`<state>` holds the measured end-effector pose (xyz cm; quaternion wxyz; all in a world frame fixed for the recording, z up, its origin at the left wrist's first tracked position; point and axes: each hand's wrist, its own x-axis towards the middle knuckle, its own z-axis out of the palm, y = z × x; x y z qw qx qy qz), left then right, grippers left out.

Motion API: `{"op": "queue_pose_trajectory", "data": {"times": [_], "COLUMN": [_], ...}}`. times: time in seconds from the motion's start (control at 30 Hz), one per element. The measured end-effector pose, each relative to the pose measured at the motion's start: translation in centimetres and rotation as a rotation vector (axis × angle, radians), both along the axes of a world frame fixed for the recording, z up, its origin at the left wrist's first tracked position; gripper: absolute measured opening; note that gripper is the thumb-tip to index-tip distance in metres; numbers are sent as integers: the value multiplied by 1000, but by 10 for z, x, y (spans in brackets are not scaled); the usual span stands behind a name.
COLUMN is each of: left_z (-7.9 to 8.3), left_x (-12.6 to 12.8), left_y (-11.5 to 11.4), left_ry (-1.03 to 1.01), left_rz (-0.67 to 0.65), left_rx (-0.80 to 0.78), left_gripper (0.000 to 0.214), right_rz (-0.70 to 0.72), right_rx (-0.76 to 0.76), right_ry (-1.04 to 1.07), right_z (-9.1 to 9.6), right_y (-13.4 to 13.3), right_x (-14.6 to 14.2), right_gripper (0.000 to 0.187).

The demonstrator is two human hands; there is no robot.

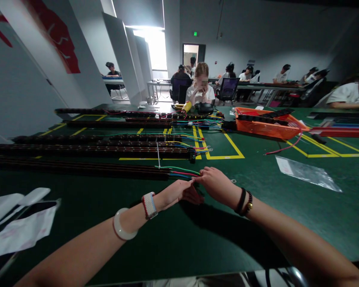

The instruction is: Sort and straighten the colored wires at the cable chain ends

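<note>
coloured wires [184, 172] run from the black bundle [122, 170] right to the right hand [214, 182], its fingers pinching them. the left hand [179, 192] meets those fingertips; its grip i can't tell.

Right hand [214, 179] pinches colored wires [184, 173] coming out of the nearest black harness [107, 169]; left hand [179, 192] meets it there, grip unclear. Metal lug [233, 181] shows past the right hand. Watch [149, 205] and white bangle [124, 224] on left wrist, beaded bracelet [249, 202] on right. More dark harnesses [92, 149] lie roughly parallel behind, on green tabletop [155, 239] with yellow lines [152, 159]. Orange basket [263, 130] far right, clear bag [306, 173] nearer, white packets [24, 231] left. Person [208, 93] seated across.
</note>
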<state>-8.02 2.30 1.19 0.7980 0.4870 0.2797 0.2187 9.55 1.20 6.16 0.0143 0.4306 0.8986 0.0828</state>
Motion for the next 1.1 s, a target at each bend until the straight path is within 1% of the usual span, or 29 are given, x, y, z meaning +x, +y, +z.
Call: {"op": "queue_pose_trajectory", "data": {"times": [0.1,0.23,0.3,0.37,0.47,0.53,0.6,0.67,0.73,0.8,0.83,0.9,0.93,1.0,1.03,1.07,1.1], "left_z": [4,4,3,5,10,15,21,26,31,35,36,37,36,32,29,27,24], "left_x": [1,0,-1,-2,-1,0,-1,-4,-14,-33,-46,-78,-97,-138,-159,-180,-198], "left_y": [-3,-1,0,0,-4,-9,-15,-21,-24,-24,-23,-17,-13,-1,6,13,20], "left_ry": [51,52,67,85,105,142,232,365,492,581,630,749,807,925,1078,1232,1348], "left_rz": [-30,-67,-71,-76,-122,-169,-193,-155,-52,100,211,490,627,851,991,1080,1112], "left_rx": [54,90,114,154,227,300,419,567,692,769,809,883,907,934,922,820,656], "left_gripper": [38,41,43,45,49,49,48,46,46,44,43,36,38,57,61,65,68], "right_rz": [30,0,-13,-13,-18,-34,-31,-4,19,25,22,17,11,-4,-12,-17,-18], "right_rx": [-25,3,4,-31,-91,-68,-17,9,14,27,31,26,24,33,44,55,62], "right_ry": [3,-12,-23,-6,134,283,419,503,523,492,472,435,420,396,387,377,367], "right_z": [-7,-17,-19,-18,-9,-1,4,2,-6,-16,-20,-28,-30,-33,-34,-34,-34], "right_y": [6,6,5,5,8,12,17,24,32,41,45,52,55,60,62,64,65], "right_x": [1,-5,-6,-4,2,4,2,-6,-18,-32,-40,-53,-59,-69,-72,-75,-77], "right_gripper": [21,17,17,20,23,24,28,32,36,42,46,50,51,49,47,46,45]}}
